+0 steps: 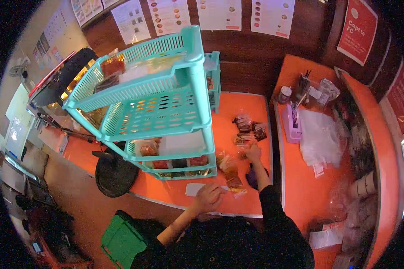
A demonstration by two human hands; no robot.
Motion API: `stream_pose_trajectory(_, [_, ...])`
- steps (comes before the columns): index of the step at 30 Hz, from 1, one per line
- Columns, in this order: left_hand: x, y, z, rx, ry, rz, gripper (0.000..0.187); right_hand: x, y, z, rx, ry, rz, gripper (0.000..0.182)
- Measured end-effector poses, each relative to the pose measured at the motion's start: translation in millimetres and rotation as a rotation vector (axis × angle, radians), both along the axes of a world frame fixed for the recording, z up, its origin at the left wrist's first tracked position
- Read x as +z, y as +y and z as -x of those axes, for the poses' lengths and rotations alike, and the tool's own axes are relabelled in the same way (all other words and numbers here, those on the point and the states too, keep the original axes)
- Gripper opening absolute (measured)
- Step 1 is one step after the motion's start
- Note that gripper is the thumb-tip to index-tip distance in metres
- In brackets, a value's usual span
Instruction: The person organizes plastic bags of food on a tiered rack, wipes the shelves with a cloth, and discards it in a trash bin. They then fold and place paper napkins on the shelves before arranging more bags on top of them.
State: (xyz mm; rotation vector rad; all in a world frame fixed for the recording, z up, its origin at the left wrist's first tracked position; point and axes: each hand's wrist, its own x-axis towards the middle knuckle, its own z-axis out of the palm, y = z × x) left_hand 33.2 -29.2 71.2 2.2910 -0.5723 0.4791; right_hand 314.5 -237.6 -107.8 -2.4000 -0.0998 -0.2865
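My right hand (pixel 254 154) reaches over the orange table with its fingers closed on a small clear packet (pixel 243 142) with reddish-brown contents. Just behind it lie several similar dark-filled packets (pixel 243 122). My left hand (pixel 207 198) is near the table's front edge, its fingers curled together; what they hold, if anything, is too small to make out. By its fingertips is a clear plastic wrapper (pixel 237 192) with yellow on it. A white card (pixel 194 189) lies partly behind the left hand. Between the hands rest brown and orange packets (pixel 229 168).
A tall turquoise tiered rack (pixel 155 119) with bagged food stands left of my hands. On the right-hand counter are a purple tape dispenser (pixel 292 122), clear bags (pixel 321 139) and a jar (pixel 284 94). A green bin (pixel 123 237) stands below left, near a black round seat (pixel 116 175).
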Motion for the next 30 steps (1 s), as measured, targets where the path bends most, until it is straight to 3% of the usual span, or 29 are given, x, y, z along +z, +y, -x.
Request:
stream_pose_trajectory(2, [-11,-25,-24,-0.187,0.193,0.155,0.023,-4,2,-9,-0.066,-0.107,-0.23,0.037])
stream_pose_trajectory(4, [-21,-44,-51,-0.149,0.185,0.169,0.031,13,-2,-1,-0.115,0.246,-0.43,0.034])
stream_pose_trajectory(6, [-21,-62,-70,-0.111,0.185,0.191,0.04,52,-23,16,0.236,0.397,-0.47,0.022])
stream_pose_trajectory(8, [-10,-80,-93,0.218,-0.008,0.363,0.059,80,-43,29,0.615,0.438,-0.654,0.011])
stream_pose_trajectory(9, [-21,-93,-112,0.298,-0.078,0.49,0.069,110,-54,34,0.62,0.446,-0.648,0.011])
stream_pose_trajectory(10, [-27,-95,-117,0.302,-0.07,0.489,0.069,148,-57,48,0.781,0.485,-0.676,0.011])
stream_pose_trajectory(11, [-31,-95,-119,0.15,0.151,0.634,0.066,168,-55,54,0.943,0.523,-0.704,0.011])
stream_pose_trajectory(12, [-39,-94,-122,-0.004,0.371,0.776,0.062,171,-51,52,0.947,0.534,-0.706,0.011])
stream_pose_trajectory(14, [-66,-79,-128,-0.134,0.862,0.615,0.06,172,-44,49,0.849,0.636,-0.709,0.014])
stream_pose_trajectory(15, [-71,-88,-120,-0.069,0.83,0.971,0.058,154,-38,41,0.859,0.64,-0.712,0.014])
stream_pose_trajectory(16, [-63,-94,-115,-0.003,0.774,1.323,0.058,121,-27,28,0.669,0.486,-0.691,0.017])
stream_pose_trajectory(17, [-70,-91,-111,0.006,0.773,1.317,0.058,98,-19,19,0.475,0.334,-0.667,0.022])
stream_pose_trajectory(18, [-82,-85,-105,0.023,0.814,1.368,0.06,88,-13,16,0.477,0.339,-0.675,0.022])
stream_pose_trajectory(20, [-68,-80,-93,0.052,0.852,1.419,0.063,80,3,14,0.139,-0.408,-0.107,0.036])
stream_pose_trajectory(22, [-31,-83,-75,-0.042,0.814,1.426,0.066,81,16,5,0.115,-0.474,-0.076,0.04])
stream_pose_trajectory(23, [-35,-77,-70,-0.031,0.809,1.421,0.066,81,21,3,0.082,-0.537,-0.036,0.046])
stream_pose_trajectory(25, [-45,-67,-55,0.141,0.771,0.932,0.066,76,30,-3,0.081,-0.429,-0.168,0.043])
stream_pose_trajectory(28, [-47,-62,-36,0.262,0.615,0.707,0.058,68,37,-8,0.077,-0.206,-0.32,0.037])
stream_pose_trajectory(29, [-62,-54,-31,0.263,0.608,0.705,0.058,62,37,-9,0.079,-0.09,-0.343,0.035])
stream_pose_trajectory(30, [-83,-41,-30,0.308,0.689,0.857,0.059,57,38,-9,0.084,-0.096,-0.344,0.035])
